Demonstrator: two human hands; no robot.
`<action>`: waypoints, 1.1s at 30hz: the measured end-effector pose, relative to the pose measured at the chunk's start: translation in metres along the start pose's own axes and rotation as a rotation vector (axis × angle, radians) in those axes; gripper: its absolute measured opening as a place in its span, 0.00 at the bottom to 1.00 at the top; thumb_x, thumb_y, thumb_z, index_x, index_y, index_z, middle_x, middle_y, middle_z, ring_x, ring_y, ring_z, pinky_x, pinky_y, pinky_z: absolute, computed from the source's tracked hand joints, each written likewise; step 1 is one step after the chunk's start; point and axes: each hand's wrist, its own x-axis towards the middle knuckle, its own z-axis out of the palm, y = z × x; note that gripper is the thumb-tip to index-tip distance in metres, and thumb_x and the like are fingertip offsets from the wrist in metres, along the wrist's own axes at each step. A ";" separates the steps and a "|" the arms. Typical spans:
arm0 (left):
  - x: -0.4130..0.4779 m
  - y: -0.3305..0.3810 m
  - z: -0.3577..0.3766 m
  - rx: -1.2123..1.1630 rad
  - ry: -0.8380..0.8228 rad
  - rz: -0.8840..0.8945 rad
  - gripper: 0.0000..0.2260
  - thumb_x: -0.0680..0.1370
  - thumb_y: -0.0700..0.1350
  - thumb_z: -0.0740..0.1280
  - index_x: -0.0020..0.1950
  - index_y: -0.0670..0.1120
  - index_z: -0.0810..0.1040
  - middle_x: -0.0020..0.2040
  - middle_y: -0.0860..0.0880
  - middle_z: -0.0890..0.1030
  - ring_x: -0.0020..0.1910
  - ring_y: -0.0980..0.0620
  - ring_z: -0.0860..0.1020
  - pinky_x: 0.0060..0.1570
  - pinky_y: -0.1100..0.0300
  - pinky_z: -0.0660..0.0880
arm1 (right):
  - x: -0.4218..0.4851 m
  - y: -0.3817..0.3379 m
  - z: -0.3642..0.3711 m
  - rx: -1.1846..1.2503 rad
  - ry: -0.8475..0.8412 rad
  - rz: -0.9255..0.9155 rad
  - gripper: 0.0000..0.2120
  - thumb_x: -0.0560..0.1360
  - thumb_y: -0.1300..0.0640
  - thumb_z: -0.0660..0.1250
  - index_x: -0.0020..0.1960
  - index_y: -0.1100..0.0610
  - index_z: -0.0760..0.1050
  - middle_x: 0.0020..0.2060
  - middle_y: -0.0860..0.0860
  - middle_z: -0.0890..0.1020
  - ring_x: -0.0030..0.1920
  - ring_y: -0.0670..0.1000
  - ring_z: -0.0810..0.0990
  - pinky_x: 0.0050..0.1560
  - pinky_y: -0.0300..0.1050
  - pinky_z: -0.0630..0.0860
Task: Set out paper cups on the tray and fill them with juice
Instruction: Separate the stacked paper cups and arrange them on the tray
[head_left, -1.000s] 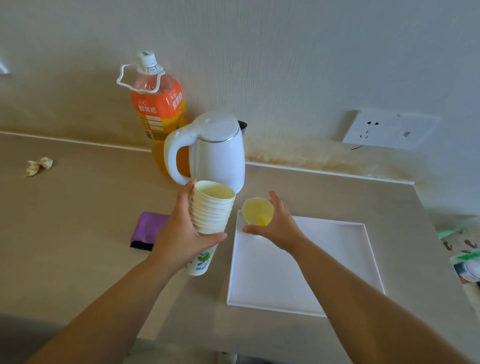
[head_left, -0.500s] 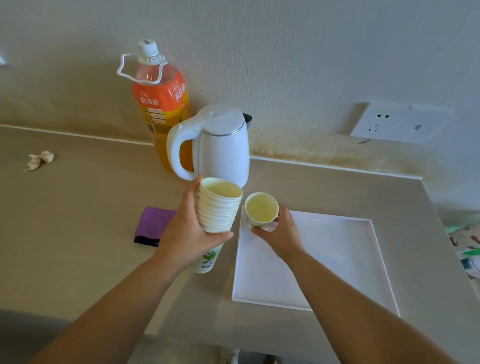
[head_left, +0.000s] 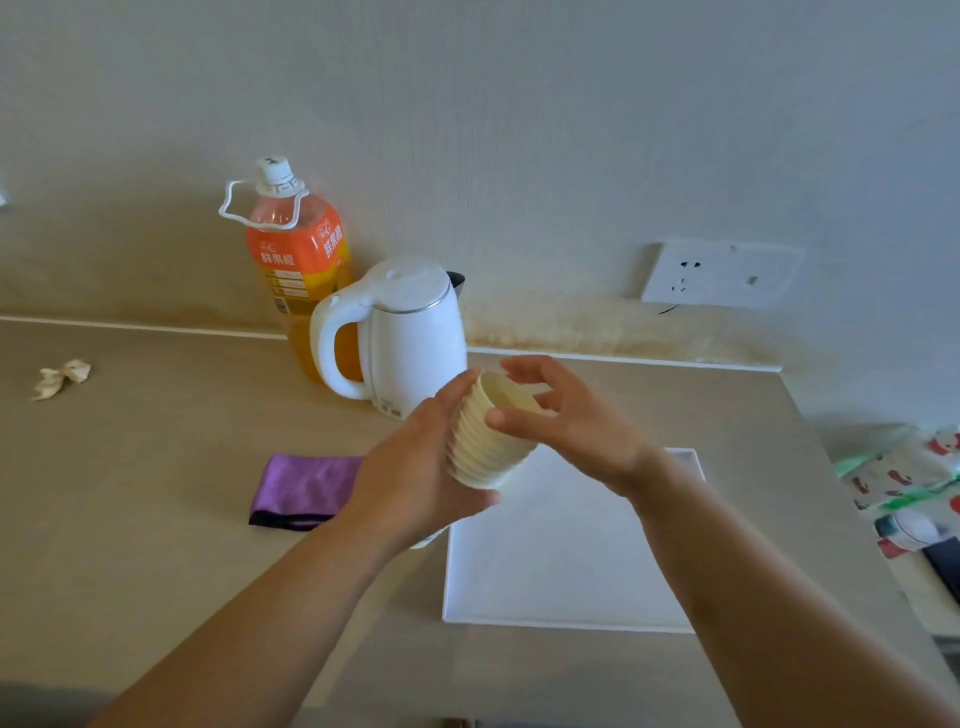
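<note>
Off-white wall (head_left: 571, 130) is filling the upper half of the view, stained yellowish along its foot. Below it, a beige surface (head_left: 156, 493) is stretching from edge to edge. A white square tray (head_left: 571, 571) is lying flat on the right part of the surface, its far left corner hidden behind the hands.

A white electric kettle (head_left: 415, 343) is standing upright near the wall, handle pointing left. Just behind it, a large orange juice bottle (head_left: 296, 254) is standing against the wall with its white cap on and a white carrying loop at its neck; the juice is showing through the kettle's handle.

Both bare forearms are reaching in from the bottom edge. The left hand (head_left: 415, 478) is wrapping around a stack of paper cups (head_left: 480, 452), holding it in the air above the tray's left edge, tilted so that the mouth is facing up and to the right. The right hand (head_left: 576, 431) is meeting the top of the stack, thumb pressing on the outer rim and fingers curling over the mouth, pinching the rim.

A folded purple cloth (head_left: 306, 488) is lying on the surface left of the tray. A white wall socket (head_left: 719, 273) is sitting above the surface's right end. A crumpled scrap of paper (head_left: 62, 376) is lying at the far left.
</note>
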 end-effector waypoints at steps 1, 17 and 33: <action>0.001 0.006 -0.002 0.035 -0.005 0.017 0.47 0.64 0.51 0.78 0.75 0.59 0.54 0.68 0.57 0.70 0.65 0.54 0.71 0.58 0.56 0.72 | -0.004 -0.003 -0.001 -0.016 0.045 -0.025 0.24 0.65 0.45 0.77 0.58 0.46 0.72 0.56 0.43 0.77 0.52 0.45 0.79 0.51 0.40 0.76; 0.004 0.042 0.005 0.177 -0.057 0.057 0.43 0.62 0.60 0.75 0.71 0.65 0.54 0.62 0.56 0.74 0.56 0.52 0.76 0.51 0.54 0.75 | -0.037 0.008 -0.021 -0.018 0.253 -0.225 0.08 0.75 0.59 0.68 0.38 0.52 0.77 0.50 0.43 0.76 0.50 0.40 0.75 0.51 0.39 0.71; -0.008 0.039 0.005 0.044 -0.059 0.029 0.43 0.61 0.57 0.78 0.68 0.65 0.56 0.46 0.63 0.74 0.45 0.58 0.75 0.39 0.65 0.71 | -0.034 0.028 -0.023 0.541 -0.133 0.018 0.37 0.56 0.41 0.80 0.60 0.56 0.76 0.52 0.51 0.81 0.55 0.49 0.79 0.56 0.43 0.74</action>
